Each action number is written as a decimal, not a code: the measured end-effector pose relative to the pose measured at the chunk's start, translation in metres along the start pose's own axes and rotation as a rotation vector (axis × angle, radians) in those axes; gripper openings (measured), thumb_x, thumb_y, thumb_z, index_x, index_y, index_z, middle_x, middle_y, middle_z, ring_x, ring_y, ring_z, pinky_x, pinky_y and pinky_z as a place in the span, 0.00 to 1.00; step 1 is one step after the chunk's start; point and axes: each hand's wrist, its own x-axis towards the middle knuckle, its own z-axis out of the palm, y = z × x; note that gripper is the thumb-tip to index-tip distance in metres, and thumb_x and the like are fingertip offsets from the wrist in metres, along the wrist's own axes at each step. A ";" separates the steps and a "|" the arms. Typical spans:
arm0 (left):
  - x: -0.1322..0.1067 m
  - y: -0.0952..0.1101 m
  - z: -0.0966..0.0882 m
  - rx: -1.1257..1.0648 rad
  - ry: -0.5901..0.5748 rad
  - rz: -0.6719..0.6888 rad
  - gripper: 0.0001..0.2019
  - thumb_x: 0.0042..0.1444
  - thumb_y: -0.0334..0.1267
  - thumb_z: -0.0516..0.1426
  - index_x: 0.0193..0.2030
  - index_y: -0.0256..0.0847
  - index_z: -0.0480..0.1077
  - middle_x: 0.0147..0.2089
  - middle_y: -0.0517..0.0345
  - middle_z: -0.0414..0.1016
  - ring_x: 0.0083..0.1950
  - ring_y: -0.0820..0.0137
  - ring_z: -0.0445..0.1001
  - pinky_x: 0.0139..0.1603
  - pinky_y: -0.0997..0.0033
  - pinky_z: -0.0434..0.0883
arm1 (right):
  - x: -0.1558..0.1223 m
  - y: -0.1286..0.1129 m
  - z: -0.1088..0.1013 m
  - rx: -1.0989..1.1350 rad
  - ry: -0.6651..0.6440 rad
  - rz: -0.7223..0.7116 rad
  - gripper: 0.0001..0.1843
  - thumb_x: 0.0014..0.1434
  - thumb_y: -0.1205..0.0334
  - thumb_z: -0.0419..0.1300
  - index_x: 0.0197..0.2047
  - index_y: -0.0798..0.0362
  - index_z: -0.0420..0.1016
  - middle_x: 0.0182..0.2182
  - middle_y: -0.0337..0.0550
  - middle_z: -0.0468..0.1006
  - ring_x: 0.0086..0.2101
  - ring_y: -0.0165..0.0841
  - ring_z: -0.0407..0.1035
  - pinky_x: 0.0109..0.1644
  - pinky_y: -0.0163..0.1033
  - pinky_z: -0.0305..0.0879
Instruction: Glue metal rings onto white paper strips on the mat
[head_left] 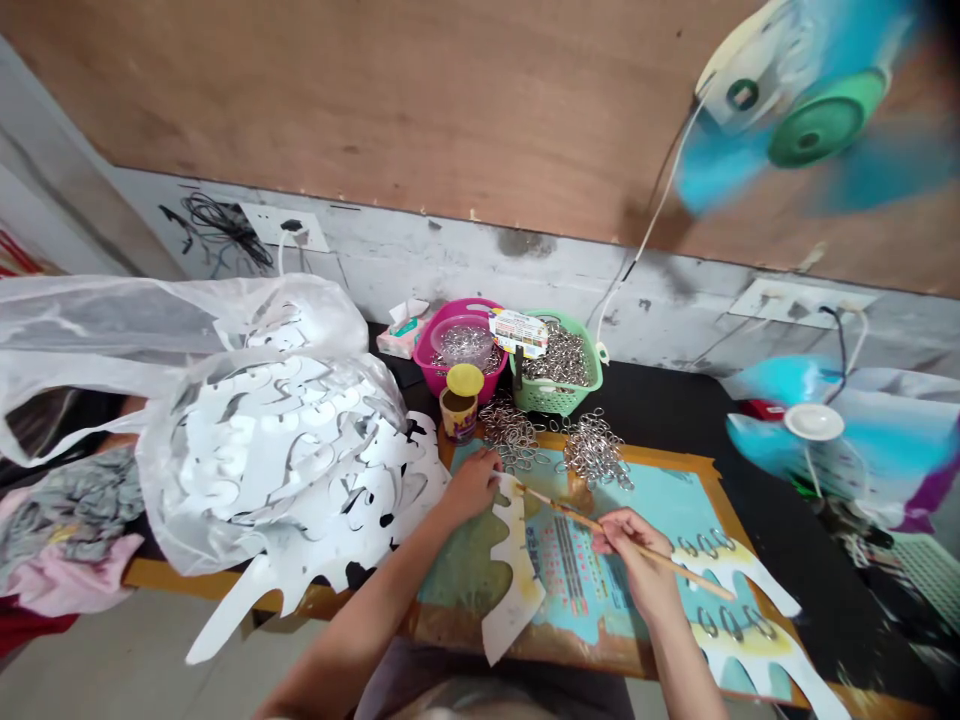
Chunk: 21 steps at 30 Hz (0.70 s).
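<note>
My right hand [634, 545] grips a thin wooden stick [559, 507], its stained far tip at the upper end of a white scallop-edged cut-out piece [517, 575]. With its fingers closed, my left hand [472, 487] pinches that same upper end. Yellowish smears mark the piece's lower part. Two more such cut-outs [776, 655] lie at the right, bearing yellow smears and several metal rings [731, 622]. Beyond my hands are two heaps of loose rings [596, 450] and an opened can [459, 415] with a yellow lid.
A plastic bag [217, 450] bulges with white cut-outs on the left. Pink [431, 375] and green [559, 398] baskets of rings stand at the back beside a tissue pack [401, 335]. One spinning fan [825, 120] hangs upper right; another fan [814, 422] stands below.
</note>
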 end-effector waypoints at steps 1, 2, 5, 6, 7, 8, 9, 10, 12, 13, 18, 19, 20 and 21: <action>0.000 0.000 0.000 -0.001 -0.001 -0.002 0.08 0.54 0.25 0.55 0.37 0.42 0.66 0.40 0.56 0.71 0.46 0.64 0.72 0.50 0.64 0.69 | 0.002 -0.002 0.000 -0.017 -0.024 0.016 0.12 0.54 0.50 0.68 0.32 0.50 0.79 0.27 0.43 0.81 0.29 0.39 0.76 0.33 0.41 0.75; -0.001 0.000 0.001 -0.002 0.000 -0.004 0.08 0.54 0.25 0.55 0.37 0.42 0.66 0.40 0.56 0.72 0.46 0.64 0.72 0.50 0.65 0.69 | 0.003 -0.003 -0.001 -0.034 -0.060 0.024 0.11 0.55 0.52 0.68 0.32 0.50 0.79 0.27 0.43 0.81 0.29 0.39 0.76 0.33 0.41 0.75; -0.002 -0.001 0.002 -0.004 0.008 -0.009 0.07 0.55 0.26 0.54 0.38 0.42 0.66 0.40 0.56 0.72 0.46 0.64 0.72 0.49 0.65 0.69 | 0.007 -0.007 -0.005 -0.027 -0.101 -0.029 0.09 0.56 0.56 0.65 0.28 0.50 0.77 0.19 0.39 0.76 0.22 0.34 0.70 0.27 0.37 0.69; -0.003 -0.001 0.002 -0.005 0.011 -0.009 0.07 0.55 0.26 0.54 0.38 0.42 0.66 0.40 0.56 0.73 0.46 0.64 0.72 0.49 0.64 0.69 | 0.007 -0.008 -0.007 -0.009 -0.079 -0.055 0.09 0.56 0.57 0.64 0.27 0.50 0.77 0.18 0.38 0.75 0.20 0.33 0.68 0.26 0.36 0.67; -0.003 -0.002 0.003 -0.006 0.013 -0.009 0.08 0.55 0.26 0.55 0.39 0.42 0.66 0.41 0.56 0.73 0.46 0.64 0.72 0.49 0.64 0.69 | 0.008 -0.008 -0.008 0.006 -0.052 -0.070 0.08 0.57 0.57 0.63 0.28 0.50 0.77 0.18 0.37 0.74 0.20 0.32 0.67 0.26 0.36 0.66; -0.003 -0.002 0.003 -0.007 0.016 -0.007 0.08 0.55 0.26 0.55 0.40 0.42 0.67 0.41 0.56 0.73 0.46 0.64 0.72 0.49 0.64 0.69 | 0.008 -0.009 -0.009 0.011 -0.039 -0.068 0.08 0.57 0.57 0.63 0.29 0.50 0.77 0.19 0.38 0.76 0.21 0.33 0.69 0.26 0.36 0.67; -0.003 -0.002 0.004 -0.009 0.018 -0.005 0.09 0.55 0.26 0.55 0.40 0.42 0.67 0.42 0.56 0.73 0.46 0.63 0.73 0.49 0.64 0.68 | 0.008 -0.010 -0.010 0.000 -0.045 -0.054 0.07 0.57 0.57 0.63 0.30 0.50 0.77 0.21 0.38 0.77 0.23 0.34 0.71 0.28 0.37 0.68; -0.003 -0.003 0.004 -0.010 0.018 -0.002 0.09 0.55 0.26 0.55 0.41 0.42 0.67 0.42 0.55 0.74 0.47 0.63 0.73 0.50 0.64 0.68 | 0.008 -0.010 -0.010 -0.022 -0.074 -0.034 0.07 0.57 0.57 0.64 0.31 0.50 0.78 0.23 0.39 0.78 0.24 0.35 0.72 0.29 0.37 0.69; -0.002 -0.004 0.005 -0.013 0.018 0.006 0.09 0.55 0.26 0.55 0.40 0.42 0.68 0.42 0.55 0.74 0.47 0.63 0.73 0.50 0.64 0.68 | 0.006 -0.010 -0.012 -0.061 -0.153 -0.006 0.06 0.57 0.58 0.63 0.31 0.50 0.78 0.23 0.40 0.78 0.25 0.35 0.73 0.30 0.37 0.69; -0.002 -0.004 0.005 -0.014 0.018 0.010 0.08 0.55 0.26 0.55 0.40 0.41 0.68 0.42 0.54 0.74 0.47 0.63 0.73 0.50 0.65 0.68 | 0.006 -0.010 -0.014 -0.062 -0.178 -0.007 0.06 0.57 0.59 0.63 0.30 0.51 0.78 0.21 0.39 0.77 0.24 0.34 0.72 0.29 0.36 0.67; -0.001 -0.007 0.007 -0.015 0.021 0.011 0.08 0.56 0.25 0.55 0.40 0.41 0.69 0.42 0.54 0.75 0.47 0.64 0.74 0.50 0.66 0.67 | 0.002 -0.009 -0.018 0.008 -0.068 -0.070 0.08 0.58 0.58 0.62 0.30 0.51 0.78 0.20 0.38 0.75 0.22 0.32 0.69 0.28 0.36 0.66; -0.001 -0.007 0.007 -0.014 0.020 0.007 0.08 0.56 0.25 0.55 0.40 0.41 0.69 0.42 0.54 0.75 0.46 0.64 0.74 0.49 0.67 0.67 | 0.002 -0.010 -0.017 -0.011 -0.063 -0.060 0.08 0.58 0.57 0.63 0.31 0.51 0.78 0.22 0.39 0.77 0.25 0.34 0.71 0.30 0.36 0.67; -0.001 -0.007 0.007 -0.013 0.019 0.002 0.08 0.56 0.25 0.56 0.40 0.40 0.69 0.42 0.54 0.75 0.46 0.64 0.74 0.48 0.67 0.67 | 0.001 -0.011 -0.016 -0.042 -0.080 -0.043 0.08 0.58 0.56 0.63 0.33 0.51 0.79 0.24 0.40 0.78 0.27 0.35 0.73 0.32 0.37 0.69; -0.001 -0.007 0.008 -0.012 0.019 -0.003 0.08 0.56 0.25 0.56 0.40 0.40 0.69 0.41 0.54 0.75 0.45 0.64 0.74 0.48 0.67 0.67 | 0.001 -0.011 -0.016 -0.076 -0.115 -0.027 0.08 0.58 0.56 0.64 0.33 0.52 0.79 0.25 0.41 0.79 0.28 0.36 0.73 0.33 0.38 0.69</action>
